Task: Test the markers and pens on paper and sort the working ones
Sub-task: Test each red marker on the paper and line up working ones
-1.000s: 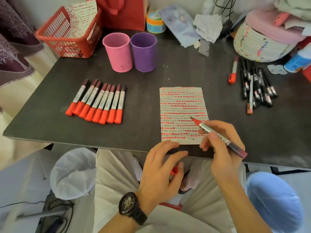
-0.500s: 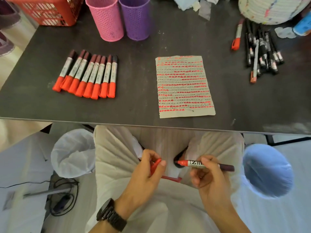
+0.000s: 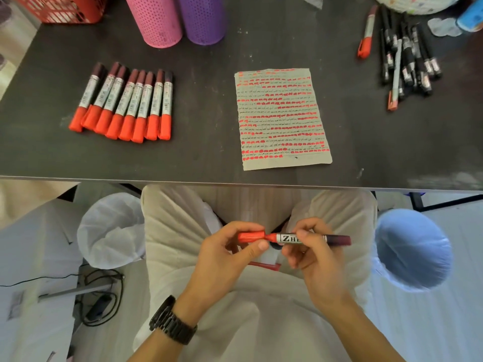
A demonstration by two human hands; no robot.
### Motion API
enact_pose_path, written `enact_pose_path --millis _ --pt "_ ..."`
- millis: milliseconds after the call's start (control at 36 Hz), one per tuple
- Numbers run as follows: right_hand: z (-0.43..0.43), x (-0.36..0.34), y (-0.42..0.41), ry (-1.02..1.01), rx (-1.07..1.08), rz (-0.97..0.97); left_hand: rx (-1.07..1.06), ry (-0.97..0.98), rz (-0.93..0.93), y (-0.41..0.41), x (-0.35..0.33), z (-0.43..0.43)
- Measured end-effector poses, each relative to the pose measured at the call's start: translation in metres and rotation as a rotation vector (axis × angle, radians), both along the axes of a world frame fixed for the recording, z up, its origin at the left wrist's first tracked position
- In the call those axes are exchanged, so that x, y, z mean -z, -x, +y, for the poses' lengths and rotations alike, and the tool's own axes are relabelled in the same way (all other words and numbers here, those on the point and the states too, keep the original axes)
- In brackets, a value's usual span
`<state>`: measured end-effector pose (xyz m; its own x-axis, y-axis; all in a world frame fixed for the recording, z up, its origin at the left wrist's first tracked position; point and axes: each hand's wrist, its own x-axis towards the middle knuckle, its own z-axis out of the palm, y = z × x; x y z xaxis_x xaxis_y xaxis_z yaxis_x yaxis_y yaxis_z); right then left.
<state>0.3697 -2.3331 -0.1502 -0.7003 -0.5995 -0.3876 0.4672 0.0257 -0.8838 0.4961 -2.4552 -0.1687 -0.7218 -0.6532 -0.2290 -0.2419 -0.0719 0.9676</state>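
Both hands were held over the lap, below the near edge of the dark table, at about six o'clock in the head view. The right hand was closed around the silver barrel of a red marker lying level, its dark maroon end pointing toward three o'clock. The left hand, with a black wristwatch on its wrist, pinched the marker's red cap between thumb and fingers; the cap met the marker's red nose at nine o'clock of the barrel, though whether it was fully seated could not be told. On the table at twelve o'clock from the hands lay the test paper, covered in rows of red dashes and fine dark scribbles. At ten o'clock sat a row of eight capped red markers, side by side and touching, red caps toward the person. Beyond them, at eleven o'clock, a pink mesh pen cup and a purple mesh pen cup stood just beside each other, with a red plastic basket farther to the left. At two o'clock lay a loose pile of black pens, with one red-capped marker just beside it. A white-lined bin stood on the floor at nine o'clock, a blue-lined bin at three o'clock.
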Motion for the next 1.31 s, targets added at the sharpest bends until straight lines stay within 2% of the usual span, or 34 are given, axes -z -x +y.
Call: enact_pose_path --millis 278,472,694,833,972,1111,1194,1306 --pt "0.005 0.002 0.012 -0.062 -0.28 0.042 0.102 0.096 -0.037 -0.006 -0.008 -0.013" --pt "0.007 -0.004 0.031 -0.156 -0.495 0.123 0.145 0.355 -0.055 -0.015 -0.013 -0.019" --pt "-0.003 -0.006 0.029 -0.109 -0.451 0.197 0.053 0.495 -0.016 -0.015 -0.027 -0.023" --pt "-0.006 -0.006 0.026 -0.074 -0.489 0.206 0.104 0.423 -0.038 -0.018 -0.027 -0.034" --pt "-0.001 -0.009 0.033 -0.002 -0.642 0.064 0.181 0.435 -0.066 -0.02 -0.025 -0.044" --pt "-0.004 -0.012 0.03 -0.183 -0.71 0.386 0.266 0.491 -0.142 -0.017 -0.035 -0.05" --pt "-0.008 -0.015 0.022 -0.144 -0.621 0.407 0.212 0.417 -0.056 -0.012 -0.049 -0.053" --pt "-0.018 -0.021 0.008 0.022 -0.469 0.122 0.087 0.116 0.216 -0.003 -0.075 -0.064"
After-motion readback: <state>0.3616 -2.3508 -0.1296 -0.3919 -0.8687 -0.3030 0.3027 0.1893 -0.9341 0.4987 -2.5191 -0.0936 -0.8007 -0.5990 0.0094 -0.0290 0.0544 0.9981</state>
